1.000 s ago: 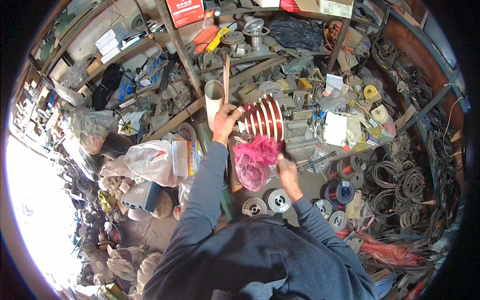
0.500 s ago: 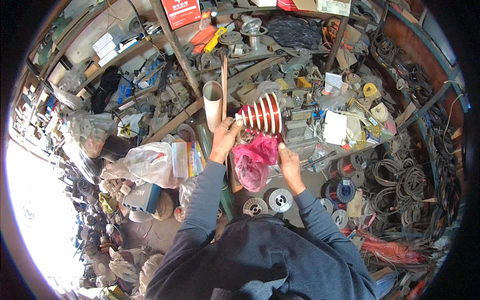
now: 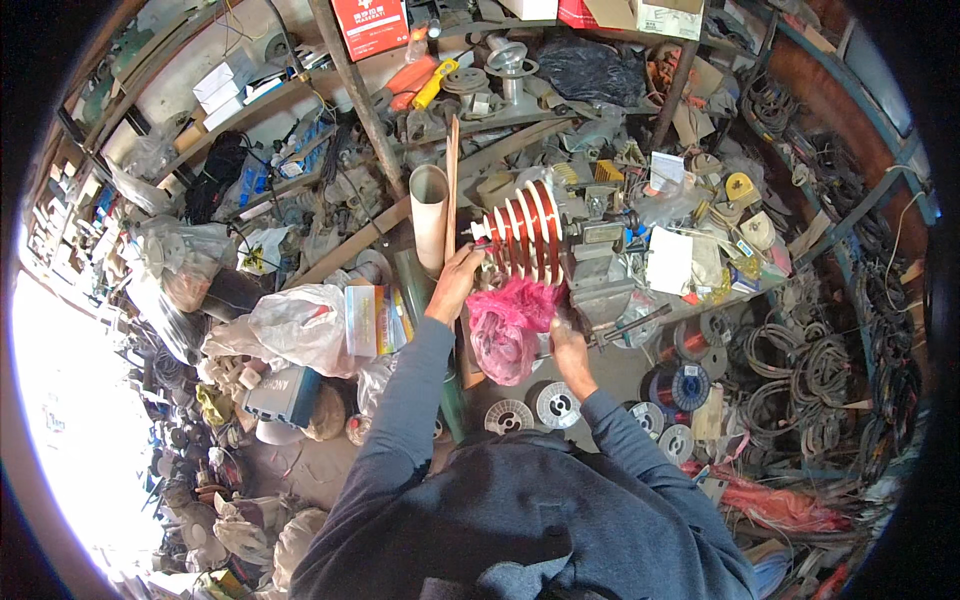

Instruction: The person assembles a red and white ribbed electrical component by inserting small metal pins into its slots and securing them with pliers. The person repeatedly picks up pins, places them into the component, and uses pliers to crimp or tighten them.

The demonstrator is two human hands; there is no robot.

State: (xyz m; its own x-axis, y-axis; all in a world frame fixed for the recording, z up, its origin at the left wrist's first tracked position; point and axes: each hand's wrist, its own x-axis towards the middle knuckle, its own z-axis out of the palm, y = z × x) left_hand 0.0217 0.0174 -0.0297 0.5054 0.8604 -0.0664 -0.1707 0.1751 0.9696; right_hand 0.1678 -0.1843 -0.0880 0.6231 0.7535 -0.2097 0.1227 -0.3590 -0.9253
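A stepped coil former (image 3: 528, 235), with pale discs and reddish-brown copper wire wound between them, sits in front of me on the bench with its narrow end to the left. Beside that narrow end is my left hand (image 3: 456, 283), its fingers pinched together; whatever is in them is too small to make out. A crumpled pink plastic bag (image 3: 508, 325) hangs just under the former, between my hands. My right hand (image 3: 573, 355) is curled at the bag's right side, thumb up, and its grip is partly hidden. Close by, a dark metal rod (image 3: 632, 325) slants up to the right.
A cardboard tube (image 3: 430, 215) and thin wooden strips (image 3: 453, 190) stand left of the former. White-ended wire spools (image 3: 558, 404) are on the floor below. Cable coils (image 3: 800, 370) crowd the right, and a blue box (image 3: 283, 395) lies at left.
My right hand has dropped slightly and shifted left toward the pink bag. My left hand has moved a little down and right, baring the former's narrow tip.
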